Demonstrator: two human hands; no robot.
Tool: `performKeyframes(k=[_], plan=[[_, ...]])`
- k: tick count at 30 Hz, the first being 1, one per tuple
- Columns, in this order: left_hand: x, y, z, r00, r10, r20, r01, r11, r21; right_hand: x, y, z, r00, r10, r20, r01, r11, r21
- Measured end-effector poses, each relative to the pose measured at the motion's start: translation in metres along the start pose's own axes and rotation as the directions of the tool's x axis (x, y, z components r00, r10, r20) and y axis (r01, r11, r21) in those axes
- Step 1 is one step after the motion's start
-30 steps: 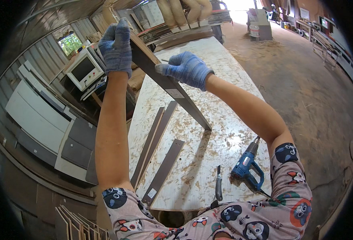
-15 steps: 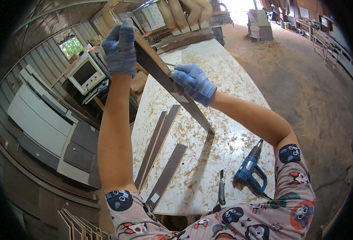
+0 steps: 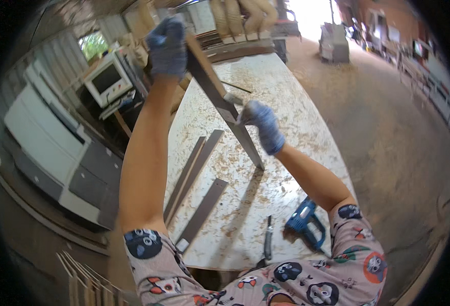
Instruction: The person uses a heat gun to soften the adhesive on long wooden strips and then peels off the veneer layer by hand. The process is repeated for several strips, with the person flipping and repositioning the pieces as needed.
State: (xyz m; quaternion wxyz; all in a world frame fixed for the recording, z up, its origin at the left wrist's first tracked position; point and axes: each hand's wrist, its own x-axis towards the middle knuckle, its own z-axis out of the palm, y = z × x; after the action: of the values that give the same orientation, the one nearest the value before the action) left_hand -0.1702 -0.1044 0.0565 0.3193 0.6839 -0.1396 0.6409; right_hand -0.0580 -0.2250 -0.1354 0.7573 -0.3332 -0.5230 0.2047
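— How many hands are working, and what do they hold?

— 2, both in blue knit gloves. The left hand [image 3: 168, 47] is raised high, its fingers wrapped closed around the upper end of 1 long dark board [image 3: 224, 102]. The right hand [image 3: 262, 124] sits lower on the same board, about halfway down, fingers curled tight around its edge.

— Where is that board?

— It stands tilted, upper end toward the person's left and away, lower end resting on the desk [image 3: 286, 102] near the middle of the top. The rest of it is lifted off the surface.

— How many other strips lie on the desk?

— I count 3. 2 long strips [image 3: 190, 173] lie side by side, touching, near the desk's left edge. 1 shorter dark strip [image 3: 203, 211] lies just right of them, closer to the person, with a pale end at the near edge.

— Any tools?

— 2 at the near end: 1 blue power drill [image 3: 304, 224] by the right elbow, and 1 slim dark hand tool [image 3: 269, 240] just left of it; I cannot tell its kind. 1 thin rod [image 3: 236, 87] lies at the far end behind the board.

— And the desk top?

— Pale and littered with sawdust. To its left stand 1 white monitor-like box [image 3: 106, 77] and some white and grey cabinets [image 3: 41, 137].
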Motion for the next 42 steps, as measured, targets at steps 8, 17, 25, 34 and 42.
performKeyframes(k=[8,17,25,34,42], plan=[[-0.007,0.025,0.058,0.973,-0.122,-0.195,0.147,0.982,0.118,0.055,-0.051,-0.016,0.871,0.491,-0.011,-0.469,0.825,-0.314],[-0.048,-0.083,0.069,0.972,-0.064,-0.227,0.126,0.955,0.27,0.046,-0.027,0.003,0.967,0.247,0.057,-0.241,0.965,-0.103],[-0.042,-0.066,0.083,0.982,-0.119,-0.148,0.171,0.893,0.416,-0.042,0.034,-0.031,0.994,0.046,-0.096,-0.082,0.904,-0.419],[-0.045,-0.062,0.094,0.986,-0.114,-0.125,0.149,0.935,0.321,-0.04,0.032,-0.087,0.97,0.242,-0.035,-0.244,0.96,-0.134],[-0.052,-0.043,0.109,0.99,-0.043,-0.136,0.098,0.9,0.426,0.019,-0.039,-0.047,0.811,0.583,-0.044,-0.573,0.778,-0.258]])
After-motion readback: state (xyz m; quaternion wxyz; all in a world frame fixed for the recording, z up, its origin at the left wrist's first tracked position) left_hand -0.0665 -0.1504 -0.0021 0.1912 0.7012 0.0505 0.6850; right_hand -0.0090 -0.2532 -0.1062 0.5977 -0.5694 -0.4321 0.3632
